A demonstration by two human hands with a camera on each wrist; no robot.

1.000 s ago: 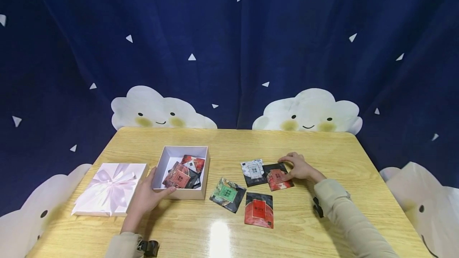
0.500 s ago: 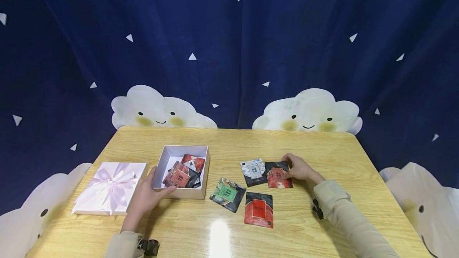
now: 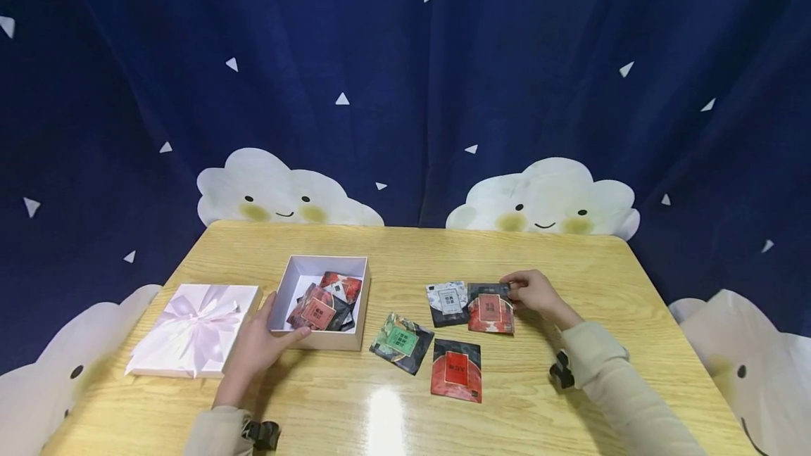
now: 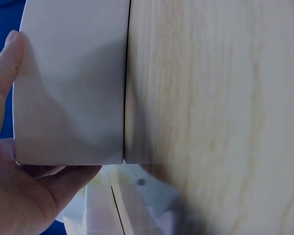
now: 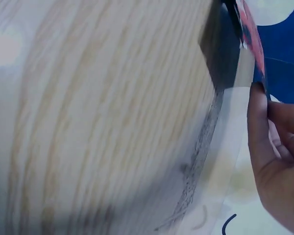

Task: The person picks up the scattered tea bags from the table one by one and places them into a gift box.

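My left hand [image 3: 256, 347] grips the near left corner of an open white box [image 3: 322, 341]. Its thumb lies along the front rim, as the left wrist view also shows on the box wall [image 4: 73, 83]. Several small packets [image 3: 315, 308] in red, black and white lie loosely inside. At the right, my right hand [image 3: 537, 294] pinches the edge of a red and black packet [image 3: 491, 309]. In the right wrist view that packet [image 5: 255, 41] is tilted up from the table between thumb and fingers. A white and black packet [image 3: 448, 305] lies just left of it.
A green and black packet [image 3: 401, 343] and a red packet [image 3: 456, 371] lie flat on the wooden table [image 3: 317, 407]. Left of the box rests a pale pink lid [image 3: 196, 329] with a ribbon bow. A dark blue curtain [image 3: 405, 76] hangs behind.
The red and black packet has turned straighter and been shifted a little, and its near edge looks raised. My right hand now pinches its right edge. The left hand has stayed on the box.
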